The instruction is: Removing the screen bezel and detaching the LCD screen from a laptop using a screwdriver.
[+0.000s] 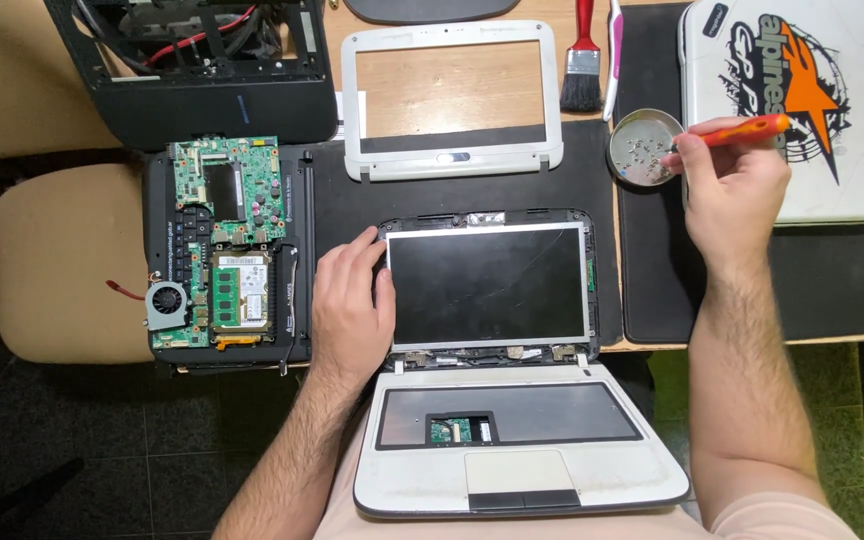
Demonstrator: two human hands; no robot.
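A small white laptop (522, 480) lies open in front of me with its keyboard removed and its bare screen panel (487, 285) lying flat without a bezel. My left hand (352, 300) rests on the panel's left edge, fingers curled over the corner. My right hand (732, 190) grips an orange-handled screwdriver (747, 128), its tip at a round metal dish (644, 148) holding several small screws. The white screen bezel (452, 100) lies farther back on the desk.
A green motherboard (222, 240) with fan sits in a black base at left. A black open case (202, 65) stands behind it. A red-handled brush (582, 60) lies by the dish. A white laptop lid (782, 100) with stickers sits at right on a black mat (832, 270).
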